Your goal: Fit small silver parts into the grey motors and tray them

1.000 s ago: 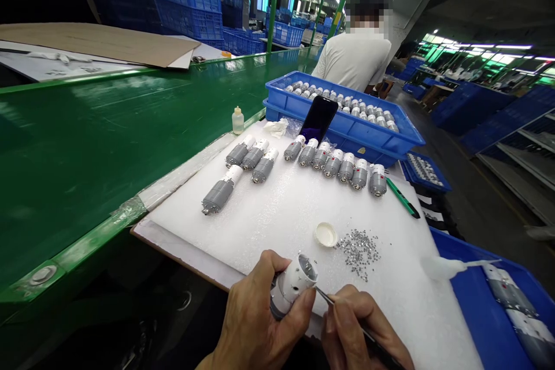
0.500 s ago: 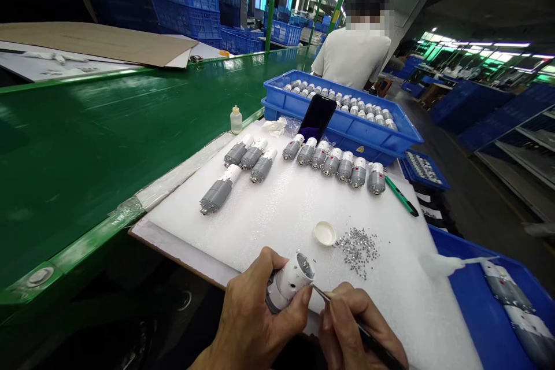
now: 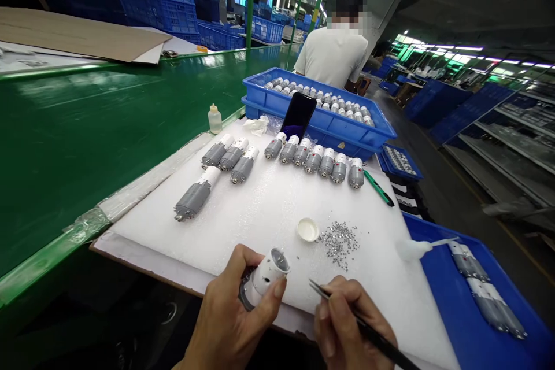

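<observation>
In the head view, the left hand (image 3: 232, 309) is clamping a grey-and-white cylinder (image 3: 266, 274) above the near edge of the white sheet (image 3: 255, 214), partly hiding its grey end. Apart from it, the right hand (image 3: 351, 321) is gripping tweezers (image 3: 375, 338), their rear running out of frame. Tiny metal bits (image 3: 340, 243) are lying beside a round cap (image 3: 307, 230). A green belt (image 3: 121, 110) is stretching alongside; a person (image 3: 332, 55), head blurred, is facing away.

Right hand (image 3: 353, 324) has backed the tweezers (image 3: 376, 337) off the white-and-gray cylindrical unit (image 3: 263, 278) in left hand (image 3: 234, 306), tips now apart from its rim, and head view's swung right, showing more shelving (image 3: 498, 153).
</observation>
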A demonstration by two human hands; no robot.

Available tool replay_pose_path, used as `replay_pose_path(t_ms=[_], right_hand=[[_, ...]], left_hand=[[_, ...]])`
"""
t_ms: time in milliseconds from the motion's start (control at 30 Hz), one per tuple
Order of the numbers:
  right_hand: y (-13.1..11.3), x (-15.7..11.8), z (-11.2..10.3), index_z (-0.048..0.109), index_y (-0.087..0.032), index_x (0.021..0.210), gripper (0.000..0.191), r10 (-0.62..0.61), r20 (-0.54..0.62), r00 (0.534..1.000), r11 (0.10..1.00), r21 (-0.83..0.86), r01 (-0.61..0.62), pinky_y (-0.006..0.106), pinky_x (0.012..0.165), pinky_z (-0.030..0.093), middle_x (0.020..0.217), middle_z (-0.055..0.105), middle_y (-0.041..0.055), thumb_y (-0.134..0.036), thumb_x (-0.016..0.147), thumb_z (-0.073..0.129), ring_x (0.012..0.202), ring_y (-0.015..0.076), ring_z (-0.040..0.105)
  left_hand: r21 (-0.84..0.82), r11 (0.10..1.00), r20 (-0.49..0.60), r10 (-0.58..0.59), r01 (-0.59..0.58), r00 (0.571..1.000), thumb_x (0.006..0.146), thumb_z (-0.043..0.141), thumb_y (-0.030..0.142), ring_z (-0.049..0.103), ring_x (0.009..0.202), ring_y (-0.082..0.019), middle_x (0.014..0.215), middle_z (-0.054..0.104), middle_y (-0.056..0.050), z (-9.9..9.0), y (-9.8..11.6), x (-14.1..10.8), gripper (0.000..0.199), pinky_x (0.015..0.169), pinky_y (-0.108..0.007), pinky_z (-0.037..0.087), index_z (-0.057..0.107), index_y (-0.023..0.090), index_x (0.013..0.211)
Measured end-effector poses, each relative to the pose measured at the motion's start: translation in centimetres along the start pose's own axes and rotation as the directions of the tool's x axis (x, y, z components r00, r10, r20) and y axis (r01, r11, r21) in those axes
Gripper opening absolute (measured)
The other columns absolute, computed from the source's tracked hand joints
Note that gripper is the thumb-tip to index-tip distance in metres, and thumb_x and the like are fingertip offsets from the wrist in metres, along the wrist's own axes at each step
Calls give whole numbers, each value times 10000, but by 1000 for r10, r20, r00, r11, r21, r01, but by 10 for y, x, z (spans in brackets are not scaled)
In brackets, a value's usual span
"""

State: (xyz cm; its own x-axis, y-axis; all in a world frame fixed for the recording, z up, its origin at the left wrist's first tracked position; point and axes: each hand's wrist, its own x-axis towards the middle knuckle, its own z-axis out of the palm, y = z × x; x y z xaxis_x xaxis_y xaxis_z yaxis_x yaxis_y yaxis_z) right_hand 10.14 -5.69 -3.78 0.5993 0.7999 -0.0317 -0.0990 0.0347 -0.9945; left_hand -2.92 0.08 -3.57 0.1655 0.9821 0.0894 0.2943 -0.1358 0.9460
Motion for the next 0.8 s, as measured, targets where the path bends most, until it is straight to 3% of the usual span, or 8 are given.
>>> replay_pose_path(t_ms=[67, 167, 233, 300, 467, 567, 800], right_hand=[[1, 14, -19, 560, -208, 715, 323, -51, -22, 998, 989, -141, 47, 163, 397, 262, 557, 446, -71, -462, 889, 657, 414, 47, 362], [8, 37, -46, 621, -189, 687, 287, -182, 10, 983, 911, -375, 172, 176, 444, 355, 550, 515, -34, -416, 818, 740, 486, 88, 446], [14, 48, -58, 650, -186, 705, 251, -268, 77, 960, 833, -482, 271, 190, 485, 397, 611, 589, -10, -394, 813, 742, 534, 110, 509], [18, 54, -63, 659, -195, 750, 197, -325, 161, 932, 761, -540, 359, 200, 529, 419, 663, 613, -8, -358, 852, 704, 579, 122, 552], [21, 56, -60, 636, -197, 809, 139, -408, 330, 852, 649, -552, 524, 231, 598, 435, 721, 584, -7, -273, 924, 616, 638, 127, 574], [20, 57, -58, 622, -194, 838, 137, -428, 375, 822, 620, -539, 569, 244, 613, 443, 733, 571, 1, -243, 955, 570, 656, 133, 573], [23, 57, -60, 608, -198, 864, 131, -439, 398, 805, 589, -550, 593, 260, 640, 451, 764, 579, 8, -212, 976, 542, 689, 147, 587]], left_hand=[[-146, 972, 79, -173, 183, 982, 889, 566, 524, 457, 570, -109, 653, 512, 77, -3, 6, 4, 289, 545, -212, 385, 457, 259, 846], [-357, 800, 333, -373, 482, 866, 873, 527, 626, 504, 569, -108, 715, 589, 46, -9, 15, 10, 393, 558, -222, 409, 455, 240, 873], [-400, 699, 480, -392, 593, 785, 830, 609, 604, 501, 581, -94, 741, 601, 32, -12, 18, 13, 416, 572, -204, 392, 504, 213, 924], [-426, 650, 575, -343, 630, 743, 778, 715, 521, 490, 594, -77, 729, 584, 34, -14, 19, 14, 401, 576, -179, 369, 547, 188, 925], [-451, 507, 664, -359, 735, 655, 833, 674, 475, 526, 482, -72, 655, 609, 31, -9, 20, 13, 327, 502, -178, 399, 518, 188, 859], [-435, 517, 675, -355, 737, 647, 828, 675, 492, 485, 428, -60, 598, 591, 39, -4, 20, 11, 347, 444, -164, 366, 508, 188, 838], [-408, 618, 597, -376, 672, 709, 778, 714, 430, 455, 445, -59, 610, 565, 64, 2, 18, 9, 354, 465, -181, 323, 547, 188, 975]])
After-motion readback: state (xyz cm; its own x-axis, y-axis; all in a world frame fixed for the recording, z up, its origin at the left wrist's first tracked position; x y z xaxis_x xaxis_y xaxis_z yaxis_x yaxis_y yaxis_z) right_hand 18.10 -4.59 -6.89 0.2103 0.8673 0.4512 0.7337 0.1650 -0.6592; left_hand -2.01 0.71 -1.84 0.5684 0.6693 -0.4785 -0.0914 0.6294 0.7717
